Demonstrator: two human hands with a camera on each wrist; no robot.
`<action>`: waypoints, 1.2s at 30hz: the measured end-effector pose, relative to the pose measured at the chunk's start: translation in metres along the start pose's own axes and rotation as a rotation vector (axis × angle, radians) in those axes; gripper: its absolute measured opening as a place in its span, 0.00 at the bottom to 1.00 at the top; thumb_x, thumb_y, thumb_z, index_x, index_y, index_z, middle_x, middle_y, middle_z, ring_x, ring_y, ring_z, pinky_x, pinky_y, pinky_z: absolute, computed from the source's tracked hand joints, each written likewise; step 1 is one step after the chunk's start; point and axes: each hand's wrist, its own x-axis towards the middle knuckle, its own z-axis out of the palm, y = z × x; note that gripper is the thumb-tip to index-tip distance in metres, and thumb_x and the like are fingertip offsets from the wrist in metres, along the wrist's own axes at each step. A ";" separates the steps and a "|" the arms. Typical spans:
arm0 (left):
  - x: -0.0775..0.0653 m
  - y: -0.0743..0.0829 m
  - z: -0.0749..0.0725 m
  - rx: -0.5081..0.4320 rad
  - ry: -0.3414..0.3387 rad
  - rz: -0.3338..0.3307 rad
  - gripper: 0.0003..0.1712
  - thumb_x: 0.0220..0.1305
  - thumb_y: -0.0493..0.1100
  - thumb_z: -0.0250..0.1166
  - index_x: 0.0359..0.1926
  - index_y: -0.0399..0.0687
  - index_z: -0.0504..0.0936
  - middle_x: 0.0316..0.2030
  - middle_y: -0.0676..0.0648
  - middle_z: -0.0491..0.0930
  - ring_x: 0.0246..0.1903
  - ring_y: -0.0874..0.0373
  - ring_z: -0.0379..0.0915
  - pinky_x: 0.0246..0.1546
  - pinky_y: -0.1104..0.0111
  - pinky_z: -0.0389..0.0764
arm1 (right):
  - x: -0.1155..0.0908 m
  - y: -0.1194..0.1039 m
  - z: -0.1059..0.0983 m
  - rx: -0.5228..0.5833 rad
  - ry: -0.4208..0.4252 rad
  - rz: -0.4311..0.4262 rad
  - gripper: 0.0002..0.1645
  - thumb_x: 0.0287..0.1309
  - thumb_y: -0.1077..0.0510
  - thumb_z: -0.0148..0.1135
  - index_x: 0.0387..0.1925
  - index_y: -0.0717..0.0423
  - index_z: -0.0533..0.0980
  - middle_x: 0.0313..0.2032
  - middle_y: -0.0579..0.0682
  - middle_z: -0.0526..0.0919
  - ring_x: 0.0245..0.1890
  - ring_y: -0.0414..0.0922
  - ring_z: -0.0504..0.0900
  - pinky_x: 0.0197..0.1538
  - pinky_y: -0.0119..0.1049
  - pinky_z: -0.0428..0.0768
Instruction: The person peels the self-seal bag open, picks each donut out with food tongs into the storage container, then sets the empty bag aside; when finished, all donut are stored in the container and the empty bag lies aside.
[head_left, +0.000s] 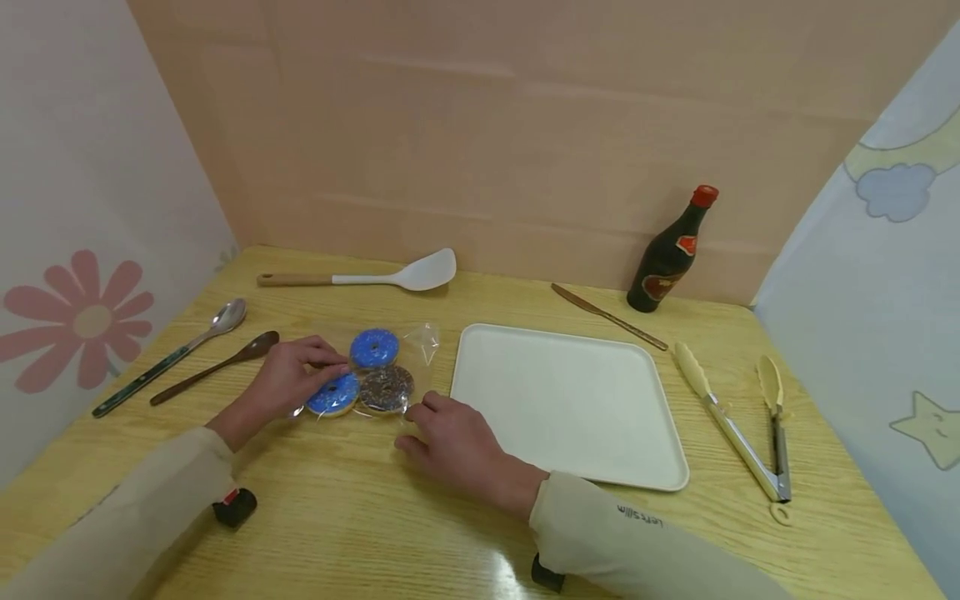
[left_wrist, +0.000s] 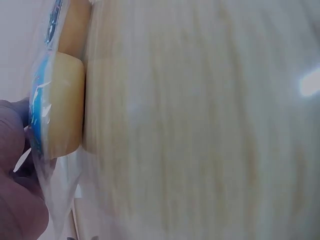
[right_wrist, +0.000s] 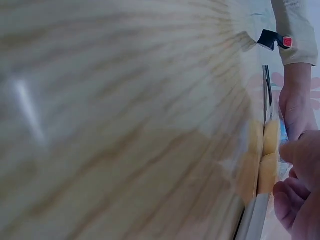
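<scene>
A clear plastic bag (head_left: pixel 420 346) lies on the table with three toy donuts in it. Two are blue-topped, one at the back (head_left: pixel 374 347) and one at the left (head_left: pixel 333 395); the third is a brown-topped donut (head_left: pixel 387 389). My left hand (head_left: pixel 288 379) grips the bag at its left side, thumb over the left blue donut. In the left wrist view that donut (left_wrist: pixel 65 102) shows its tan side through the plastic. At the bag's front right corner is my right hand (head_left: pixel 457 442), fingers loosely bent and thumb apart from them.
A white tray (head_left: pixel 566 400) lies right of the bag. Beyond it are a knife (head_left: pixel 607 315), a dark bottle (head_left: pixel 670 254) and tongs (head_left: pixel 738 437). A white spatula (head_left: pixel 423 271) lies at the back; a metal spoon (head_left: pixel 172 354) and a wooden spoon (head_left: pixel 217 367) lie at the left.
</scene>
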 end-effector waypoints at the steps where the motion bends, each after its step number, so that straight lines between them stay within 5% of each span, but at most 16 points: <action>1: 0.000 0.000 0.001 -0.002 -0.001 0.002 0.04 0.56 0.32 0.69 0.33 0.40 0.88 0.29 0.53 0.79 0.24 0.63 0.73 0.20 0.70 0.71 | 0.000 0.000 0.001 -0.007 0.025 -0.011 0.11 0.56 0.52 0.68 0.35 0.54 0.80 0.28 0.44 0.75 0.26 0.39 0.74 0.28 0.29 0.75; 5: 0.000 -0.001 0.003 -0.018 0.004 -0.005 0.04 0.57 0.32 0.68 0.34 0.41 0.88 0.30 0.53 0.79 0.25 0.63 0.73 0.21 0.71 0.71 | 0.001 0.003 0.006 0.014 0.094 -0.029 0.01 0.56 0.60 0.66 0.30 0.53 0.81 0.25 0.43 0.76 0.24 0.37 0.74 0.27 0.27 0.73; 23: -0.004 0.000 0.007 -0.073 0.054 -0.060 0.04 0.58 0.34 0.68 0.32 0.44 0.88 0.29 0.52 0.79 0.26 0.61 0.75 0.23 0.70 0.74 | -0.011 0.015 0.006 0.498 0.103 0.269 0.06 0.56 0.64 0.61 0.26 0.54 0.82 0.22 0.38 0.79 0.21 0.32 0.73 0.26 0.27 0.73; 36: -0.005 -0.001 0.007 -0.088 0.056 -0.084 0.03 0.59 0.34 0.67 0.32 0.42 0.88 0.30 0.51 0.80 0.29 0.60 0.76 0.29 0.72 0.77 | -0.022 0.021 0.004 0.582 0.119 0.346 0.09 0.54 0.65 0.61 0.23 0.52 0.81 0.20 0.36 0.77 0.19 0.33 0.73 0.25 0.30 0.75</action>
